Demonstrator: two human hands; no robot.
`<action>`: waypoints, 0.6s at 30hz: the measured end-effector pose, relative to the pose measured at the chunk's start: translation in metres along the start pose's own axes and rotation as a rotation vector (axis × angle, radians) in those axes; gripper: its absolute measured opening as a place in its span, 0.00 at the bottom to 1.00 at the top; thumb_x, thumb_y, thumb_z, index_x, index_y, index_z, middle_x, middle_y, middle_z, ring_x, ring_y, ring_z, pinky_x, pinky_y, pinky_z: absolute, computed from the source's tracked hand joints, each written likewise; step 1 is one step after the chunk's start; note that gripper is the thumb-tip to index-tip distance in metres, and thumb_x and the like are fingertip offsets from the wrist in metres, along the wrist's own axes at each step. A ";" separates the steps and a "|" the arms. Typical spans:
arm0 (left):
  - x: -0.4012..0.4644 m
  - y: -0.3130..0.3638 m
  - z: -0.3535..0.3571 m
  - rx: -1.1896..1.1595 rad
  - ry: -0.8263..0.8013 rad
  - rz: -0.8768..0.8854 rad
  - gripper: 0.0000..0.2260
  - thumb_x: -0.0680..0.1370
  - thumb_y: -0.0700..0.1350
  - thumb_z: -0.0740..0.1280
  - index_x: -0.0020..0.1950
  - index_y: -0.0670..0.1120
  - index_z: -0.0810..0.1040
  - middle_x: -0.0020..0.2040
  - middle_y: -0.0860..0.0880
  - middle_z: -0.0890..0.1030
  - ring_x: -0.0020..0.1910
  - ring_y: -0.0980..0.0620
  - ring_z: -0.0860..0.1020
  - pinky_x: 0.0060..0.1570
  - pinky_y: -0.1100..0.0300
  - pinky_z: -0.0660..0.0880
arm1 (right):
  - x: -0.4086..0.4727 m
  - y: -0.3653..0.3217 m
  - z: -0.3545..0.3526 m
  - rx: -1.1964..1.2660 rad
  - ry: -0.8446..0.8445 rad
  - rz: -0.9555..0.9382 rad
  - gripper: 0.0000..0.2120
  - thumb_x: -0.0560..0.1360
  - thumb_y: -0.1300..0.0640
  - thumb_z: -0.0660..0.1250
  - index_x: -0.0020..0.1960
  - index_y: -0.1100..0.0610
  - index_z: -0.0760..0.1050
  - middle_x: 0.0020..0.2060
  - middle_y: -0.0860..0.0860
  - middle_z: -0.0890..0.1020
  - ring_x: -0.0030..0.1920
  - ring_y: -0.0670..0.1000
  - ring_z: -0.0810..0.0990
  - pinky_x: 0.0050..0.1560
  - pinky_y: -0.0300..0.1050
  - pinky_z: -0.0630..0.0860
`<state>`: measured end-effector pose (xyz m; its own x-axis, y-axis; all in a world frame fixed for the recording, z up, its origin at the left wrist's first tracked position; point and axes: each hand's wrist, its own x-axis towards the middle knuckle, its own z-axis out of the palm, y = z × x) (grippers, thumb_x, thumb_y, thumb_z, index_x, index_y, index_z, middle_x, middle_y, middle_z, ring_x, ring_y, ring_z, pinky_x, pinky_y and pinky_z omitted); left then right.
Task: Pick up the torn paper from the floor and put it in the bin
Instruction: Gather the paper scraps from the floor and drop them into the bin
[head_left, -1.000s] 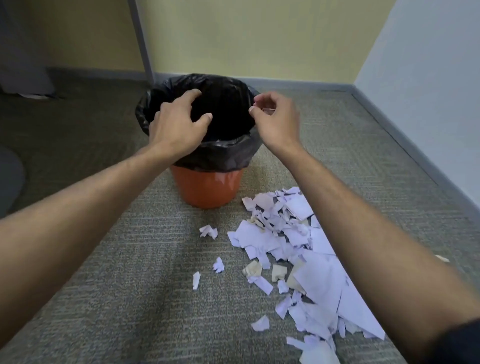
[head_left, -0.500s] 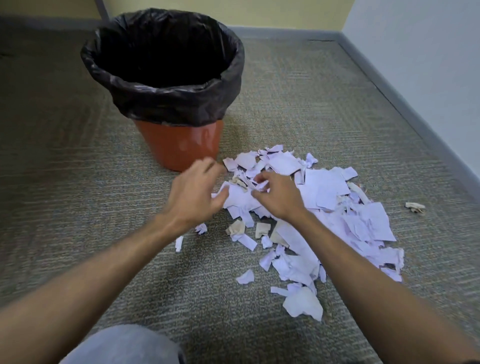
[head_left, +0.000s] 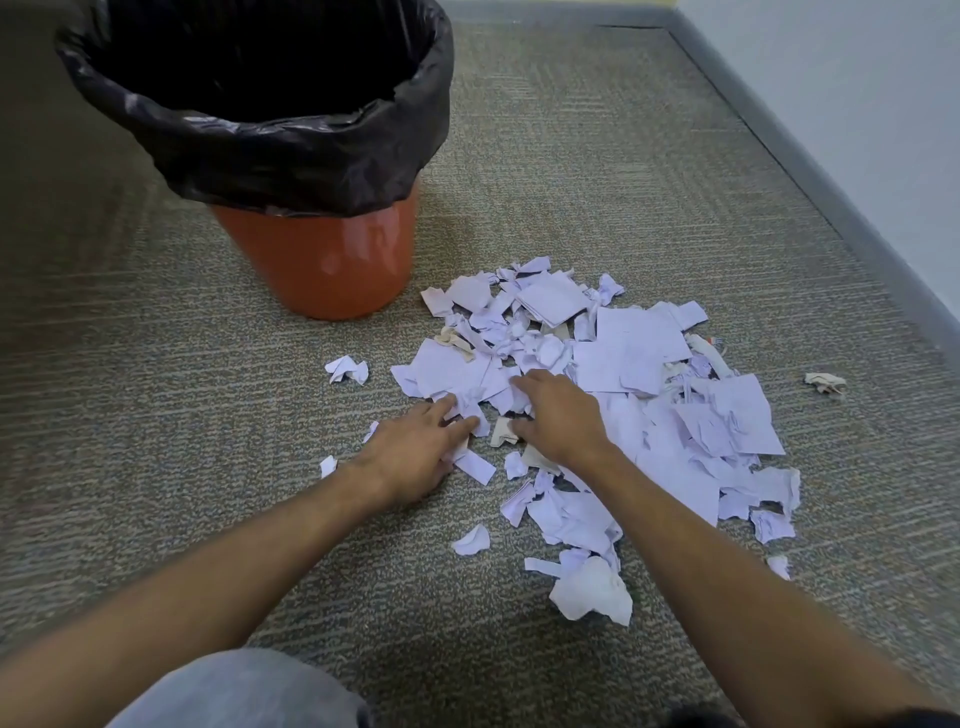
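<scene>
Leftmost, an orange bin (head_left: 332, 265) stands upright on the grey-brown carpet (head_left: 156, 389), its top wrapped by a black liner bag (head_left: 291, 156) that folds over the rim; the inside is dark and nothing can be made out in it. Just right of the bin's base a small crumpled scrap (head_left: 347, 370) lies alone, apart from the main heap. Next comes the left hand (head_left: 415, 452), palm down on the carpet at the near-left edge of the heap, its fingers spread and loosely curled over a few small scraps; whether it has actually closed on any piece cannot be told. Close beside it the right hand (head_left: 558, 418) also rests palm down, fingers bent into the torn paper (head_left: 639, 358), touching the pieces beneath but with its grasp hidden under the knuckles. That torn paper spreads as a wide heap of pale lilac-white sheets and shreds, with a few tan bits among them, lying on the floor to the right of the bin and near it. Farther right a lone crumpled piece (head_left: 825, 383) sits apart, and beyond it a grey skirting board (head_left: 831, 192) runs along the pale wall (head_left: 872, 104).
</scene>
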<state>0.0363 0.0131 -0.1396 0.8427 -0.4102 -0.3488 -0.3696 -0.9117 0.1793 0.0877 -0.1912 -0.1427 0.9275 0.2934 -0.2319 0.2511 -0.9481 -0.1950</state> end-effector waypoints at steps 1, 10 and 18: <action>0.002 0.001 0.002 -0.025 0.027 0.018 0.22 0.82 0.49 0.59 0.76 0.55 0.61 0.76 0.44 0.60 0.72 0.44 0.64 0.63 0.43 0.72 | 0.001 -0.001 0.001 0.004 0.020 -0.008 0.25 0.76 0.49 0.68 0.71 0.51 0.69 0.63 0.51 0.75 0.62 0.57 0.75 0.54 0.51 0.76; 0.003 0.001 0.001 -0.124 0.178 0.054 0.11 0.82 0.47 0.59 0.60 0.47 0.78 0.54 0.48 0.75 0.50 0.49 0.75 0.47 0.54 0.76 | 0.006 -0.008 0.006 0.178 0.171 0.018 0.15 0.77 0.65 0.61 0.61 0.59 0.79 0.53 0.58 0.83 0.53 0.61 0.81 0.51 0.52 0.78; 0.009 -0.001 -0.054 -0.310 0.448 0.029 0.10 0.79 0.47 0.65 0.58 0.50 0.81 0.55 0.53 0.77 0.46 0.52 0.78 0.46 0.55 0.76 | 0.004 -0.004 -0.047 0.644 0.459 0.144 0.08 0.74 0.65 0.68 0.50 0.61 0.84 0.43 0.55 0.86 0.41 0.53 0.83 0.46 0.46 0.79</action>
<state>0.0652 0.0115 -0.0931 0.9432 -0.3238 0.0746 -0.3198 -0.8232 0.4691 0.1029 -0.1920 -0.0983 0.9951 -0.0391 0.0908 0.0408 -0.6746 -0.7371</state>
